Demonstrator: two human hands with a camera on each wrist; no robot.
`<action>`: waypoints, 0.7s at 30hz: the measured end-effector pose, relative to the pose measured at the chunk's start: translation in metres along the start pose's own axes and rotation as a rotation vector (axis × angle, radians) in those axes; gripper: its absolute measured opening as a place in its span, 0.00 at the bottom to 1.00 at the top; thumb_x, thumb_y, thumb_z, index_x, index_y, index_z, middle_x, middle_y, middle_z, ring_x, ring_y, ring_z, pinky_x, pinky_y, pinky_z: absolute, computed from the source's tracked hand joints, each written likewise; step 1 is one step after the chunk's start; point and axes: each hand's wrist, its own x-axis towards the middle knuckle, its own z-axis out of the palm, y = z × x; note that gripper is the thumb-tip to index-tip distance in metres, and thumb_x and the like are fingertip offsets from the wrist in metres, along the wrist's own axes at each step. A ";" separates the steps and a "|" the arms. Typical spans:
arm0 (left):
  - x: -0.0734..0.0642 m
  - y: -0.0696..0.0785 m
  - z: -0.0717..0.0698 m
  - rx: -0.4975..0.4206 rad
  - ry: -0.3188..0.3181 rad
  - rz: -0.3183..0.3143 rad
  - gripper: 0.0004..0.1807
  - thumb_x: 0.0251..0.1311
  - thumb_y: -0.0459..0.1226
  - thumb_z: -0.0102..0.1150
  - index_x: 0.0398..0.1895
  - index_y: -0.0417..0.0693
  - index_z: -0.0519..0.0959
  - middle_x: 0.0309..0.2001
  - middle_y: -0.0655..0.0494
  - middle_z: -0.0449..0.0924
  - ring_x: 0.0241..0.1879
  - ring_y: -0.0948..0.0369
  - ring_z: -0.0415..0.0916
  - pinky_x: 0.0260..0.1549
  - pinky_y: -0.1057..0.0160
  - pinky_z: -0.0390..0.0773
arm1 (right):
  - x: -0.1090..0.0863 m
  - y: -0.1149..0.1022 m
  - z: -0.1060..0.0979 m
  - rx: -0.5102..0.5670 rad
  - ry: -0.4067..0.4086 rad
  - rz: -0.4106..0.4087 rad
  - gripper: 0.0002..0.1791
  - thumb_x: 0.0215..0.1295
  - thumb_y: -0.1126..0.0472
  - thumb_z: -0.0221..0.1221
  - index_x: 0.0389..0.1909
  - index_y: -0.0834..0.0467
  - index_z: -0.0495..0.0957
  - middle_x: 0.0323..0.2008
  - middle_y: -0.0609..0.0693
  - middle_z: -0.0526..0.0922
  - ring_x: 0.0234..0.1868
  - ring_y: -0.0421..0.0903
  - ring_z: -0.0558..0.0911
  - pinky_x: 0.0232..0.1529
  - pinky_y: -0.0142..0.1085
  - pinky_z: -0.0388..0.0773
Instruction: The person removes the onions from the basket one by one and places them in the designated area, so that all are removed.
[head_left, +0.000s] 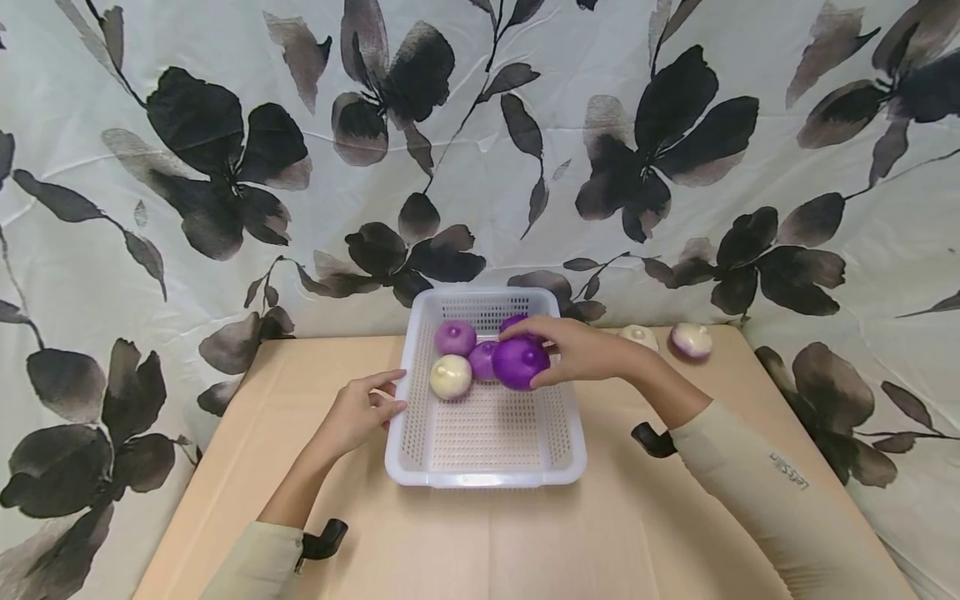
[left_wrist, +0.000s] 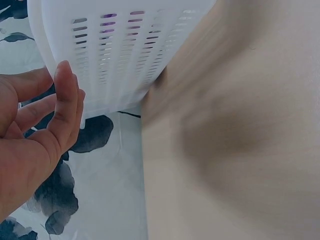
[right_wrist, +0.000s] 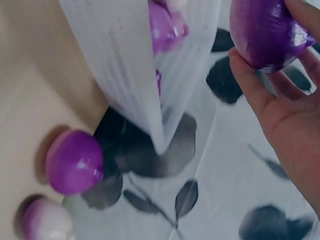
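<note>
My right hand (head_left: 577, 348) grips a glossy dark purple onion (head_left: 520, 363) above the right side of a white plastic basket (head_left: 486, 479). In the right wrist view, the fingers and thumb curl around this onion (right_wrist: 265, 30), held up beside the basket wall (right_wrist: 120, 65). My left hand (head_left: 363, 408) pinches the basket's left rim between thumb and fingers, as the left wrist view (left_wrist: 55, 115) also shows. Inside the basket lie a lighter purple onion (head_left: 455, 337), a whitish onion (head_left: 451, 377) and another purple one (head_left: 482, 361). A further purple onion (head_left: 513, 321) shows partly behind my right hand.
Two onions lie on the table right of the basket: a pale one (head_left: 639, 336), partly hidden by the right arm, and a white-and-purple one (head_left: 691, 342). The light wooden table (head_left: 525, 542) backs onto a floral cloth (head_left: 480, 192).
</note>
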 end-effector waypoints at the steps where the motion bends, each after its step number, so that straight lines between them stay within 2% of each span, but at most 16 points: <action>1: 0.000 0.000 0.000 0.002 -0.001 0.005 0.31 0.63 0.26 0.66 0.71 0.33 0.71 0.49 0.36 0.78 0.31 0.60 0.84 0.27 0.57 0.89 | -0.005 0.002 -0.004 0.010 0.021 0.009 0.39 0.57 0.61 0.76 0.70 0.50 0.73 0.67 0.54 0.73 0.63 0.54 0.79 0.61 0.50 0.83; 8: 0.001 0.000 0.000 0.003 -0.001 -0.001 0.31 0.64 0.26 0.66 0.71 0.33 0.71 0.49 0.35 0.78 0.30 0.60 0.84 0.28 0.54 0.89 | -0.040 0.025 -0.024 -0.006 0.171 0.105 0.40 0.59 0.55 0.75 0.72 0.48 0.71 0.65 0.55 0.74 0.62 0.57 0.78 0.60 0.54 0.83; 14: 0.001 0.001 -0.001 -0.014 -0.004 -0.005 0.31 0.64 0.26 0.65 0.71 0.33 0.71 0.49 0.35 0.78 0.32 0.59 0.84 0.30 0.52 0.89 | -0.069 0.054 -0.035 0.046 0.255 0.174 0.41 0.61 0.60 0.73 0.74 0.56 0.66 0.68 0.60 0.71 0.62 0.62 0.78 0.61 0.57 0.82; 17: 0.001 0.000 -0.002 -0.014 -0.010 0.006 0.31 0.65 0.26 0.65 0.71 0.31 0.70 0.50 0.34 0.77 0.32 0.59 0.84 0.30 0.51 0.89 | -0.081 0.069 -0.035 0.043 0.284 0.194 0.41 0.62 0.61 0.72 0.74 0.60 0.66 0.71 0.61 0.69 0.63 0.64 0.77 0.60 0.54 0.83; 21: 0.001 -0.001 -0.001 -0.006 -0.009 -0.003 0.31 0.64 0.26 0.65 0.71 0.33 0.71 0.50 0.35 0.78 0.32 0.60 0.84 0.31 0.49 0.89 | -0.095 0.089 -0.028 0.057 0.321 0.236 0.40 0.64 0.62 0.72 0.75 0.60 0.65 0.72 0.63 0.67 0.63 0.66 0.78 0.58 0.46 0.85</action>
